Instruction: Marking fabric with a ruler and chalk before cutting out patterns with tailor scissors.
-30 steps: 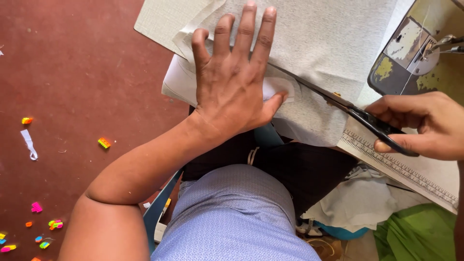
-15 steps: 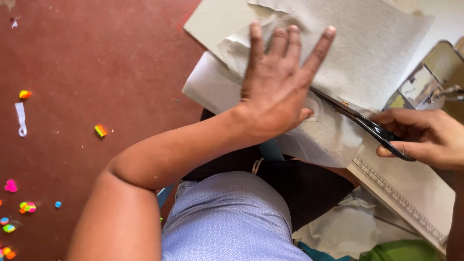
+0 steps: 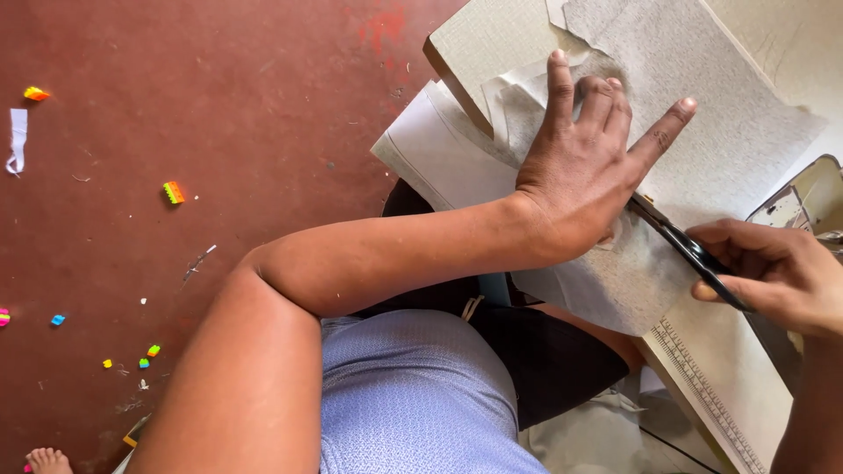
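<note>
A home tailoring corner, it seems: a worktop (image 3: 492, 39) with a printed ruler strip (image 3: 702, 391), pale fabric (image 3: 702, 114) spread on it, and a red floor (image 3: 219, 105) littered with scraps and small toy bricks (image 3: 173, 192).

Lying scattered on a dark red floor (image 3: 219, 96): small bright plastic bricks (image 3: 173, 192), a white paper strip (image 3: 17, 140) near the left edge, tiny paper scraps. Showing at the bottom left corner: a bare foot (image 3: 46, 459). Running along the table's near edge at lower right: a printed ruler strip (image 3: 702, 386).
</note>
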